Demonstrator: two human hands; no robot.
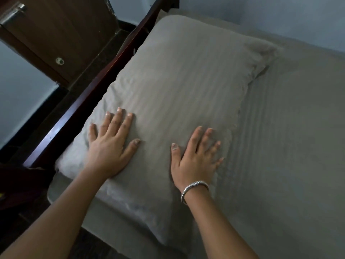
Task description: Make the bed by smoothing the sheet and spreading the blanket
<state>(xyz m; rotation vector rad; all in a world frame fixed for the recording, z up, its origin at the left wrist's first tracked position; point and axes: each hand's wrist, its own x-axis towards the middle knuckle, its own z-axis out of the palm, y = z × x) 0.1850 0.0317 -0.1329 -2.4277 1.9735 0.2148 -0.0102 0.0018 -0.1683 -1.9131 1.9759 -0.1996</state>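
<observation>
Sheet under pillow, beside wooden frame

Greys, browns and pale blue.
The pillow and the sheet are seen in matching grey with faint stripes; the bed frame is finished in dark reddish brown, the wooden panel at upper left in brown, the wall in pale blue-grey, the bracelet in silver.

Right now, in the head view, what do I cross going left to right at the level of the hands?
Wooden bed frame → left hand, flat on the pillow → right hand, also flat on it → striped sheet.
</observation>
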